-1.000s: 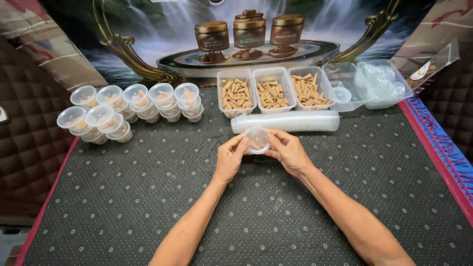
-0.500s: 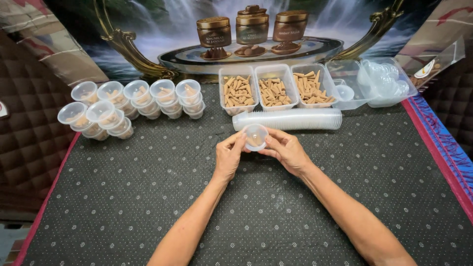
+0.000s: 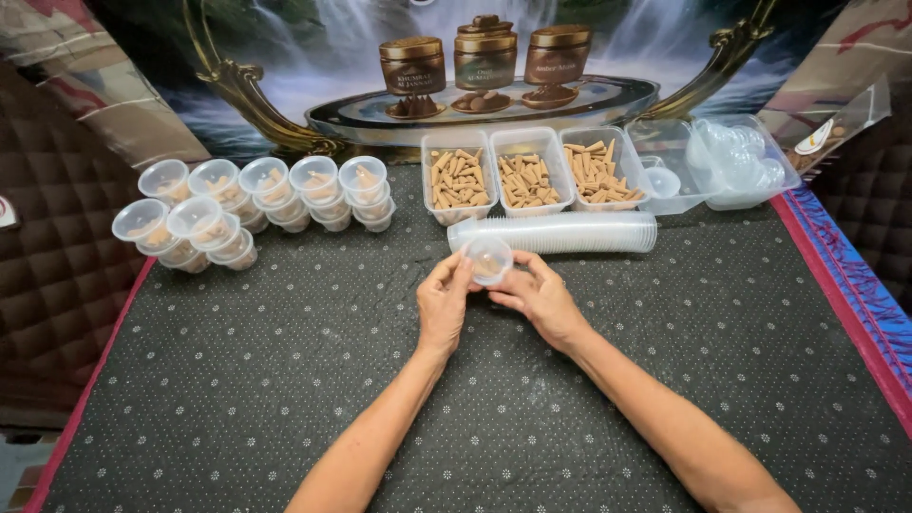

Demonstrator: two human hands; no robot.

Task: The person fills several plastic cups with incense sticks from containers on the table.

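Clear small round plastic cup (image 3: 488,258) sits pinched between left hand (image 3: 443,306) and right hand (image 3: 540,298), fingertips closed on its rim, just in front of the lying sleeve of stacked clear cups (image 3: 560,233); looks like lid-seating, so even pressure around the rim is needed. Work surface is a dark dotted mat (image 3: 285,380), with filled capped cups (image 3: 247,195) stacked far left, three trays of tan sticks (image 3: 522,176) behind, quilted brown wall at the sides.

Two hands: left hand (image 3: 443,306), right hand (image 3: 540,299). One small lidded cup (image 3: 487,258) held. Three trays of tan sticks (image 3: 525,176). Three brown jars (image 3: 484,54). One sleeve of stacked cups (image 3: 570,232).
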